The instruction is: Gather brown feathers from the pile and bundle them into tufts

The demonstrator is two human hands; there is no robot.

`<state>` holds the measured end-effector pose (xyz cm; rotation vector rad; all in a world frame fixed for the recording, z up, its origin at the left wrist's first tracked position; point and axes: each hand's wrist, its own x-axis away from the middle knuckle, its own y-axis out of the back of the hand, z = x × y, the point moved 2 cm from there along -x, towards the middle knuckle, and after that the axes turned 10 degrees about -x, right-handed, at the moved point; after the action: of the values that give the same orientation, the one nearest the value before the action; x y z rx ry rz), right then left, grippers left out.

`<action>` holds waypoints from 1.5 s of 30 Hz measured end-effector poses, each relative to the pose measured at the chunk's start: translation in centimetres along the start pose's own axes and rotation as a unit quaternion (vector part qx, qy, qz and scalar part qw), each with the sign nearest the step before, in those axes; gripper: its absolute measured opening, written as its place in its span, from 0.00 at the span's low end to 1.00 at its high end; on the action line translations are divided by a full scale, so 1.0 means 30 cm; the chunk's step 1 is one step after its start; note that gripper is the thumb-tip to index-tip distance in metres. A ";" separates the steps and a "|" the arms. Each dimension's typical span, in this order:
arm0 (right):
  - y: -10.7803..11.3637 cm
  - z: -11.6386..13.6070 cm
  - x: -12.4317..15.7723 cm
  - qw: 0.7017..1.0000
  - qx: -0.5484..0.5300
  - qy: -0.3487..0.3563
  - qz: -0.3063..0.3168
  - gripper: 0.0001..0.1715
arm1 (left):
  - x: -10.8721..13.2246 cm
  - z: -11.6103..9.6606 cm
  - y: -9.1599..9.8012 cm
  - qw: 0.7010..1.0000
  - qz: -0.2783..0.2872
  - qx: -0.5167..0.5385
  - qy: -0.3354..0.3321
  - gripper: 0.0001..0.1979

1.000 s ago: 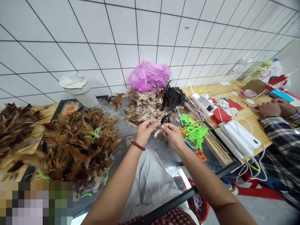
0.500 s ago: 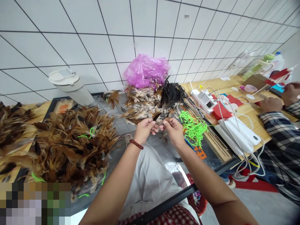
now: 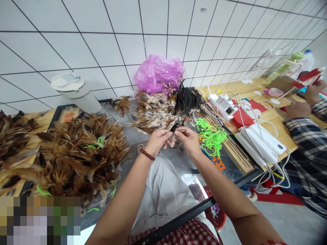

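A small dark feather (image 3: 174, 128) with a pale base is pinched between the thumb and fingers of my left hand (image 3: 158, 141). Close beside it, my right hand (image 3: 188, 139) has its thumb and fingertips closed at the feather's lower part. Just beyond both hands lies a heap of pale brown feathers (image 3: 153, 110), with black feathers (image 3: 187, 100) to its right. A tangle of bright green string (image 3: 211, 136) rests right of my right hand. Left of my left hand spreads a big pile of brown feathers (image 3: 81, 153).
A purple plastic bag (image 3: 158, 73) and a white tumbler (image 3: 76, 92) stand along the tiled wall. To the right are a power strip (image 3: 222, 106), white devices (image 3: 260, 144) with cables, and a co-worker's hands (image 3: 297, 109) holding something red.
The dark feather now stands more upright between my fingers, and my hands have come closer together. The co-worker's upper hand and the red thing have shifted slightly.
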<state>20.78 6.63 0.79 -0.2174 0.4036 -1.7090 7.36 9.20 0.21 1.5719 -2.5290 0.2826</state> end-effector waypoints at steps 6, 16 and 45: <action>0.015 -0.012 -0.009 0.998 0.048 0.030 -0.004 0.08 | 0.011 0.000 -0.006 0.998 0.059 -0.031 0.000 0.19; 0.002 -0.013 0.003 0.992 0.012 -0.102 0.069 0.17 | 0.020 0.004 -0.007 0.995 0.083 0.029 0.036 0.20; 0.183 0.137 -0.064 0.889 0.409 0.193 -0.066 0.12 | -0.001 0.017 -0.013 0.986 -0.067 0.155 -0.012 0.17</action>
<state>27.64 7.20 2.60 0.7367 -0.0792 -1.9120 7.70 8.94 -0.25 1.8536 -2.4747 0.6697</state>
